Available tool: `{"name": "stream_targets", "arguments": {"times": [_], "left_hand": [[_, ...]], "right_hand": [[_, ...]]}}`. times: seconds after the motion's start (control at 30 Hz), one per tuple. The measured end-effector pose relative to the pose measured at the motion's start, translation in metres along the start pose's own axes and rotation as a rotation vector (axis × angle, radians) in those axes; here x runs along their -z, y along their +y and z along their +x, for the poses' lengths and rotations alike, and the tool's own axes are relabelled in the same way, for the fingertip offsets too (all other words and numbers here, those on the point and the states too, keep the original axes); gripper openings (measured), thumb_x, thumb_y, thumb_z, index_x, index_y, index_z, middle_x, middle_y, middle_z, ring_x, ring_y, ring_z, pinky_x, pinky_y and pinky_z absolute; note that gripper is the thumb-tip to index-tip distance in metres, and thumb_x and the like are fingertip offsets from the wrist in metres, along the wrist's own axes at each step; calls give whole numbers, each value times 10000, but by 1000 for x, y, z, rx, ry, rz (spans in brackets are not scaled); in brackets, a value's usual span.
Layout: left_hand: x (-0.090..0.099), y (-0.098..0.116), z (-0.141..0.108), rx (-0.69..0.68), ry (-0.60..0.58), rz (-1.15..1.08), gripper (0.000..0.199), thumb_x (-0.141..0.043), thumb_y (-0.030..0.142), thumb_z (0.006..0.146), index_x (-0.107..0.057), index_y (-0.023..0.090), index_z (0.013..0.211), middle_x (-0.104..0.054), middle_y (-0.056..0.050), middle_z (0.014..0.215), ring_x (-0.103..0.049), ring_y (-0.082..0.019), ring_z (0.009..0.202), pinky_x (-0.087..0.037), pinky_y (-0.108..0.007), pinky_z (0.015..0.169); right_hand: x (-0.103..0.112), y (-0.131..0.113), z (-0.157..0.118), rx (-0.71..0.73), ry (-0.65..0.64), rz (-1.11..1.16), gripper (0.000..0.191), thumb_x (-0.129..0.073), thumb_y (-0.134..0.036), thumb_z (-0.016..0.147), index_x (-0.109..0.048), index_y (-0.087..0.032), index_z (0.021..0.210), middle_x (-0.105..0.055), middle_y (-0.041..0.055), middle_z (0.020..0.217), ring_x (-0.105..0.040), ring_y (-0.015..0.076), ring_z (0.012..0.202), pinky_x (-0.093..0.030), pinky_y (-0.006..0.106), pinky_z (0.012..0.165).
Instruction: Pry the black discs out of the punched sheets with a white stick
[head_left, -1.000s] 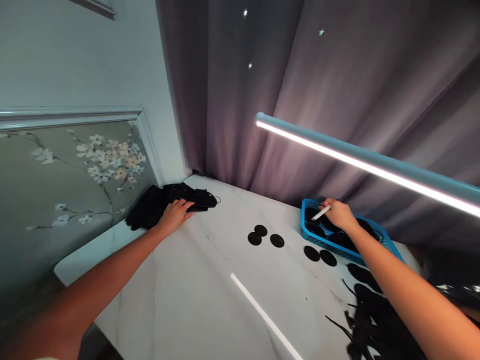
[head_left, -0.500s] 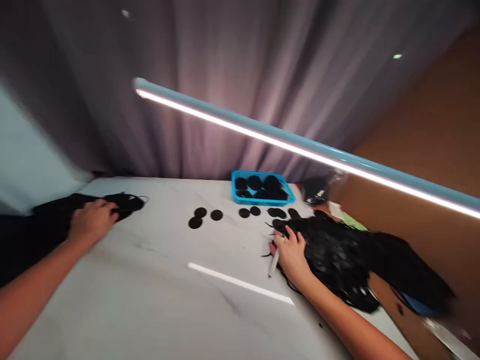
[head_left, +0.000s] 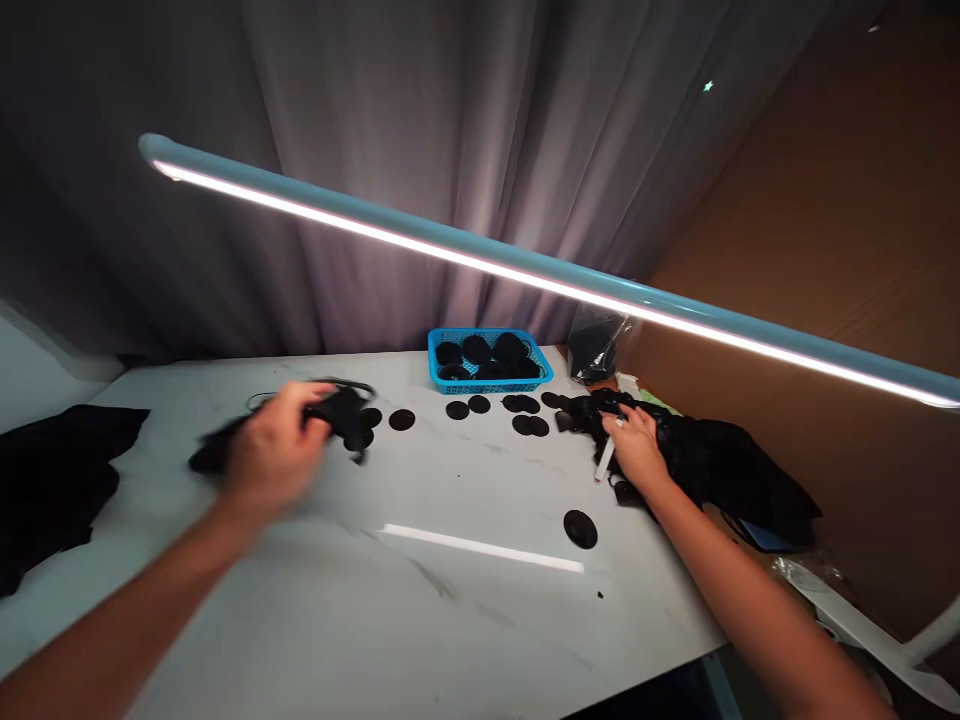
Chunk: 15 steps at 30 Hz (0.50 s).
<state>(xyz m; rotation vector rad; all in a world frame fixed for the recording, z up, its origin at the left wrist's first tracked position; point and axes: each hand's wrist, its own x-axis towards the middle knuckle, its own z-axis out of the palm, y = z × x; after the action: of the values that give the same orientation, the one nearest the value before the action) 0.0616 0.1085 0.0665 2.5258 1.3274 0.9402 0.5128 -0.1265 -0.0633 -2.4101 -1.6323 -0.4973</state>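
My left hand [head_left: 276,445], blurred by motion, is closed around a bunched black cloth piece [head_left: 217,445] with thin strap-like loops, raised over the left part of the white table. My right hand [head_left: 636,445] grips a slim white pen-like stick [head_left: 604,462], pointing down toward the tabletop. Its fingers reach the near edge of a heap of black cloth [head_left: 690,445] on the right. Several flat black discs [head_left: 402,420] lie across the table between the hands. One larger black disc [head_left: 580,529] rests alone, nearer to me.
A blue plastic basket [head_left: 491,387] holding black round pieces stands at the table's back. More black cloth [head_left: 56,480] lies at the left. A lit tube lamp [head_left: 480,255] crosses above the table [head_left: 420,640]. A clear bag [head_left: 600,345] sits in the back right corner.
My left hand has moved right, carrying a black cloth piece off the left side. The heap by my right hand has shifted, and a lone disc now shows in front. The view has turned.
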Motion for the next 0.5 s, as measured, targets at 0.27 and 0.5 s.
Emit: {"name": "stream_targets", "arguments": {"times": [0.27, 0.5], "left_hand": [[-69, 54, -100, -545, -819, -276, 577, -666, 422, 829, -512, 354, 1380, -411, -57, 1552, -447, -297, 1392, -466, -434, 1084], [-37, -49, -43, -250, -559, 25, 440, -410, 465, 974, -578, 232, 1307, -538, -89, 1422, -469, -277, 1336, -361, -440, 1118]], "right_hand": [[5, -19, -14, 94, 55, 394, 141, -486, -219, 812, -407, -240, 696, -724, 82, 1196, -483, 336, 1318, -357, 567, 1051], [48, -46, -14, 119, 43, 235, 66, -530, -206, 819, -535, -225, 755, -731, 76, 1188, -515, 355, 1218, -363, 519, 926]]}}
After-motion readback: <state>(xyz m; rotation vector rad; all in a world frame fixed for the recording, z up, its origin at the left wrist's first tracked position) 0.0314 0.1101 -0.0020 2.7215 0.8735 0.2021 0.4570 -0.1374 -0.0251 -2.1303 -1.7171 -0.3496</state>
